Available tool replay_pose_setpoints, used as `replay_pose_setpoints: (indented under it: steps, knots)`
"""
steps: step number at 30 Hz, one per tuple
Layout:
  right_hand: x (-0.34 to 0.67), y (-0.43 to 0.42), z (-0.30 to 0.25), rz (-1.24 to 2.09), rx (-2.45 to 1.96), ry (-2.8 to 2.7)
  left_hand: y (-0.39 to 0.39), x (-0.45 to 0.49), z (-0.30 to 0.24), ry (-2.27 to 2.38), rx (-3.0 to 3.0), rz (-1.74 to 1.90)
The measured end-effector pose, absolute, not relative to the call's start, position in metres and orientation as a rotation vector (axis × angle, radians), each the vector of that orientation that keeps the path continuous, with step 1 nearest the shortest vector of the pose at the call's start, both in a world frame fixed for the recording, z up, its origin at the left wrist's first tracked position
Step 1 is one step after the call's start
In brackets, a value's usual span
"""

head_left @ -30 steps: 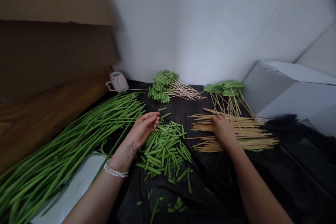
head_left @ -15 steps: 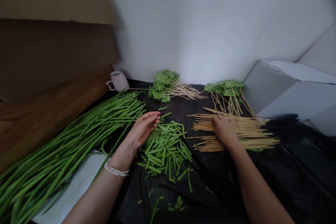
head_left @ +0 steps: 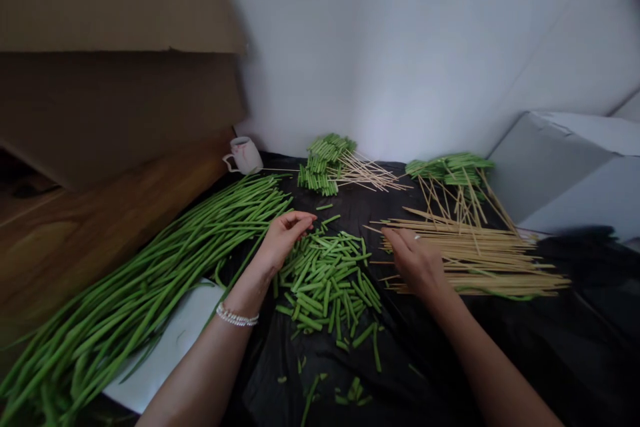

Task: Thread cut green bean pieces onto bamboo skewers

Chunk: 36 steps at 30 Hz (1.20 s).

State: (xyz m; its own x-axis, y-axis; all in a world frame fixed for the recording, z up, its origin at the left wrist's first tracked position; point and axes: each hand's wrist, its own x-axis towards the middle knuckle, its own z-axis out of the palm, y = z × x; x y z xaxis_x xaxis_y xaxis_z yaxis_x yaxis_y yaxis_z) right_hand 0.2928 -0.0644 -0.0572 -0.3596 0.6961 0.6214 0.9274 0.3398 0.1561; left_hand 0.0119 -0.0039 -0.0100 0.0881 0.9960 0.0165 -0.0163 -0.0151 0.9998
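My left hand (head_left: 286,238) is above the left edge of a pile of short cut green stalk pieces (head_left: 327,280). Its thumb and fingertips are pinched together; whatever is between them, if anything, is too small or hidden to make out. My right hand (head_left: 416,260) pinches a thin bamboo skewer (head_left: 371,228), whose tip pokes out to the left of the fingers. Beneath and beside that hand lies a stack of loose bamboo skewers (head_left: 500,257). Long uncut green stalks (head_left: 165,273), like long beans or garlic scapes, spread along the left.
Threaded skewers of green pieces (head_left: 325,163) lie at the back, with another threaded bunch (head_left: 453,170) at the back right. A mug (head_left: 246,157), a white box (head_left: 575,167) and a cardboard box (head_left: 120,100) stand around the black plastic sheet (head_left: 410,353). A white board (head_left: 173,340) lies under the stalks.
My right hand has come left off the skewer stack, a skewer now in its fingers. My left hand stays pinched by the cut pieces. The whole view has shifted slightly.
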Motion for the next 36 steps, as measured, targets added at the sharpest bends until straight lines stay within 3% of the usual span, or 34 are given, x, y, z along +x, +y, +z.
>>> replay_pose_setpoints:
  steps: [15,20,26,36]
  knots:
    - [0.272,-0.072,-0.050,-0.557,-1.212,-2.246,-0.009,0.017,-0.035,1.326,2.562,0.594]
    - [0.270,-0.074,-0.049,-0.599,-1.245,-2.259,-0.012,0.015,-0.028,1.321,2.627,0.461]
    - [0.268,-0.077,-0.050,-0.629,-1.268,-2.259,-0.007,0.014,-0.025,1.357,2.490,0.662]
    - [0.264,-0.079,-0.052,-0.721,-1.352,-2.283,-0.016,0.024,-0.029,1.210,2.487,0.679]
